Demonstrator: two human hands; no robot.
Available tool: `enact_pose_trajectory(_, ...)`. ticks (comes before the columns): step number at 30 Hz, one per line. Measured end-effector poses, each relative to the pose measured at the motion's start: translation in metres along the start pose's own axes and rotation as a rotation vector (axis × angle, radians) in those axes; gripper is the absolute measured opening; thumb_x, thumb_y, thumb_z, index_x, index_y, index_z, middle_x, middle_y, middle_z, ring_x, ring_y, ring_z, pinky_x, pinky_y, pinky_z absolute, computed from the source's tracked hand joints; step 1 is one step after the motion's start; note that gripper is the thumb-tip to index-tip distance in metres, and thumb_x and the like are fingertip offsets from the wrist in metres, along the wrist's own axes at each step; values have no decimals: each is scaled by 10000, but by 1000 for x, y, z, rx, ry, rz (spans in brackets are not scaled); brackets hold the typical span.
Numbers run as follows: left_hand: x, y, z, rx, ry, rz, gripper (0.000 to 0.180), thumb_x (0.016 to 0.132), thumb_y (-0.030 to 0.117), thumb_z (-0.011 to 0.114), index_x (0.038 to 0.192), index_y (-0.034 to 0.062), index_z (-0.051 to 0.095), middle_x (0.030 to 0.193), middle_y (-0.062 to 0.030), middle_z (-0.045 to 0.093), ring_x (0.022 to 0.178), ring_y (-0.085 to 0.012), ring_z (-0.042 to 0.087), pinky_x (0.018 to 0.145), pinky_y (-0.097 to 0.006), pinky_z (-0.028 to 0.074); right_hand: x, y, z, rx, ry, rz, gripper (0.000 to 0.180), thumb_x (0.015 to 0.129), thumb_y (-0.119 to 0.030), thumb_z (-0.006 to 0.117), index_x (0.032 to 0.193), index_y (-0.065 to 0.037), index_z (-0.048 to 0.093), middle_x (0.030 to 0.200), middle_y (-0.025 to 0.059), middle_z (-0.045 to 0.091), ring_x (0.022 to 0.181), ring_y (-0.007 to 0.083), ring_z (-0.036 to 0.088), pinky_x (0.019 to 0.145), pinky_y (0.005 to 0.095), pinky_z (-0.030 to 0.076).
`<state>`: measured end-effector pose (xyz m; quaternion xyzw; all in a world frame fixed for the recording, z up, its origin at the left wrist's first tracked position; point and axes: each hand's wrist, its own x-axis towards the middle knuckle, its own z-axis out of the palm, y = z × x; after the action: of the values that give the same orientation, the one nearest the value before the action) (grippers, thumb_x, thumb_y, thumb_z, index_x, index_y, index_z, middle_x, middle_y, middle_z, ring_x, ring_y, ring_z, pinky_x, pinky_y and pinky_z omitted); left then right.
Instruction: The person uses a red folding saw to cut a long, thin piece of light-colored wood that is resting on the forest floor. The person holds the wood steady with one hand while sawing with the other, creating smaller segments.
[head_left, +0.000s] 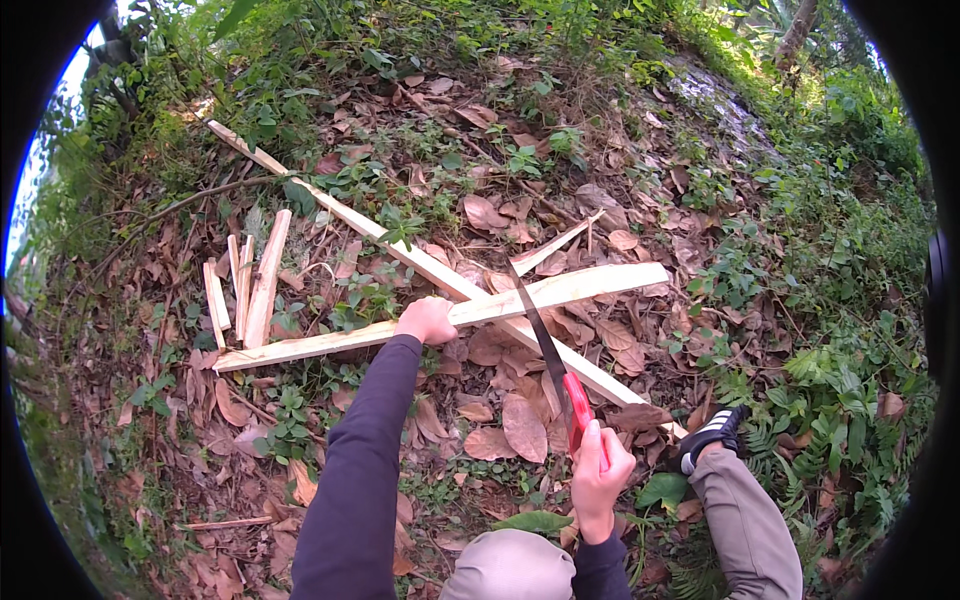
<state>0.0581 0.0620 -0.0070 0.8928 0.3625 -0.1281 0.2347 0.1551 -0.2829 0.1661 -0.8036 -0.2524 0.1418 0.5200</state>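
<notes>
My left hand (426, 320) presses down on a long pale wooden plank (580, 286) that lies across another long plank (330, 205) on leafy ground. My right hand (598, 475) grips the red handle of a hand saw (545, 345). The saw's dark blade reaches up to the upper plank, its tip touching the wood just right of my left hand. Both forearms wear dark sleeves.
Several short cut wood pieces (250, 285) lie at the left. A thin offcut (555, 245) rests behind the planks. My right foot in a black shoe (712, 435) stands by the lower plank's end. Dry leaves, ferns and small plants cover the slope.
</notes>
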Motion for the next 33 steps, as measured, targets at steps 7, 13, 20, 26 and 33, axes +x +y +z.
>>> enact_pose_trajectory(7, -2, 6, -6, -4, 1, 2, 375, 731, 265, 630, 1031, 59, 723, 1088, -192, 718, 1056, -346, 682, 957, -437, 537, 17, 12, 16, -42, 21, -49, 396, 1041, -212, 556, 708, -1, 594, 542, -1, 525, 477, 55, 442, 446, 273, 310)
enact_pose_trajectory(13, -3, 8, -7, 0, -1, 0, 362, 720, 261, 638, 1007, 60, 730, 1052, -192, 726, 1028, -349, 692, 938, -441, 546, 19, 11, 20, -35, -8, -32, 384, 1029, -202, 578, 708, 9, 583, 541, 9, 502, 499, 59, 418, 461, 289, 307)
enact_pose_trajectory(20, -4, 6, -8, -6, -34, -11, 386, 719, 263, 654, 1041, 68, 737, 1062, -190, 728, 1040, -352, 690, 948, -442, 544, 9, -15, 22, -72, 5, -44, 366, 1016, -181, 588, 714, 26, 572, 530, 41, 478, 489, 68, 410, 459, 319, 306)
enact_pose_trajectory(26, 0, 13, -14, 12, -57, 5, 392, 736, 258, 651, 1065, 61, 731, 1111, -185, 720, 1057, -346, 683, 954, -446, 539, 41, -6, 32, -74, 34, -103, 324, 1000, -161, 600, 736, 27, 603, 493, 118, 472, 406, 142, 466, 439, 333, 344)
enact_pose_trajectory(33, -4, 11, -12, 26, -39, 16, 389, 734, 246, 618, 1063, 68, 725, 1110, -204, 712, 1061, -362, 675, 958, -462, 533, 4, -12, 24, -68, -1, -69, 339, 999, -148, 596, 707, 23, 570, 500, 114, 476, 433, 117, 465, 441, 342, 349)
